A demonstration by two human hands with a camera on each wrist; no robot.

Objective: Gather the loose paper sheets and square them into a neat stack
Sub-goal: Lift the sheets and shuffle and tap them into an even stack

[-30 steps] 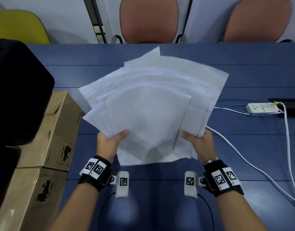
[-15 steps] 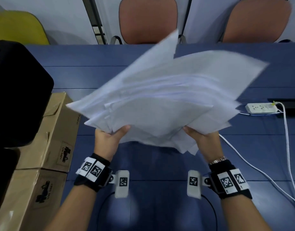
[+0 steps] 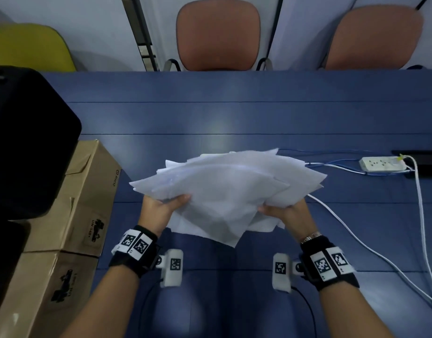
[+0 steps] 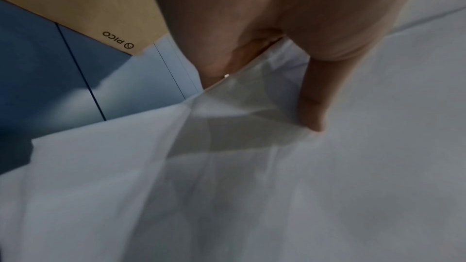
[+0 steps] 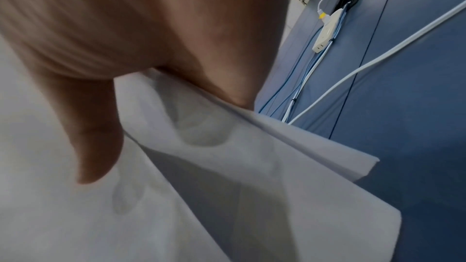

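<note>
Fanned, uneven white paper sheets (image 3: 224, 189) pinched at near corners by left hand (image 3: 161, 208) and right hand (image 3: 288, 212), above blue tabletop (image 3: 234, 118), likely for squaring.

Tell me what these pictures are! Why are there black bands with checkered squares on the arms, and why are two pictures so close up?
There is no machine here, just a person tidying paper. The big picture comes from a camera on the person's head, looking down at a blue table. The bands with squares sit on the wrists, and each wrist wears a small camera too. Those give the two close pictures, looking along the hand.

The left hand and right hand each grip one side of a messy bunch of white paper sheets, thumbs on top. The edges do not line up yet.

On the table there are also cardboard boxes, a power strip and a white cable.
</note>
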